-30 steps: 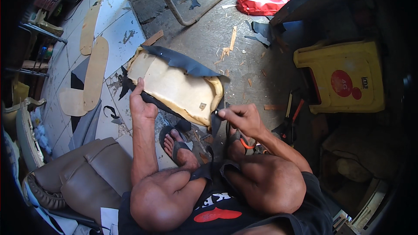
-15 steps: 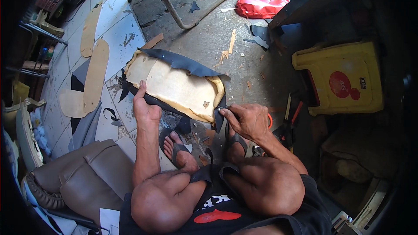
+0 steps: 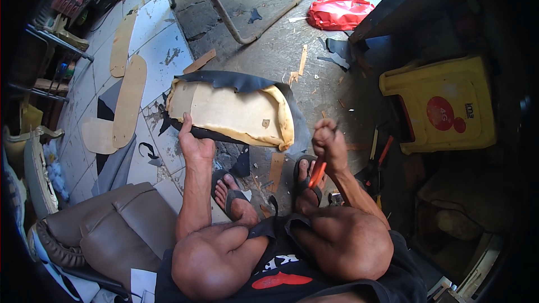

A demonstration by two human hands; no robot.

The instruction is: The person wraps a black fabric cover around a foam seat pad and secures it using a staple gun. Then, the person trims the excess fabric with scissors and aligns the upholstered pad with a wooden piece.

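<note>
Hands are apart. Left hand (image 3: 196,145) is clamped on the near edge of the padded panel (image 3: 224,104), thumb on top, other fingers mostly hidden underneath. Panel sits ahead of both hands, mostly between them, pale board face up, yellow foam (image 3: 286,120) bulging along its near and right edges. Dark grey cover sheet (image 3: 224,80) folds in over the far edge and sticks out loose at the right end, just beside the right hand (image 3: 329,143). Right hand is fisted around an orange-handled tool (image 3: 318,173), handle pointing down toward the foot; tool type unclear, blurred. Right of that hand: a red-handled tool (image 3: 386,149) on the floor, then a yellow plastic stool (image 3: 441,106) lying farther out. Left of left hand: rounded plywood strips (image 3: 129,101) on the tiles; nearer the body, a brown upholstered cushion (image 3: 140,230). Well beyond the hands: bent metal tube frame (image 3: 224,17), red bundle (image 3: 339,13), wood offcuts (image 3: 303,60) scattered on concrete.
</note>
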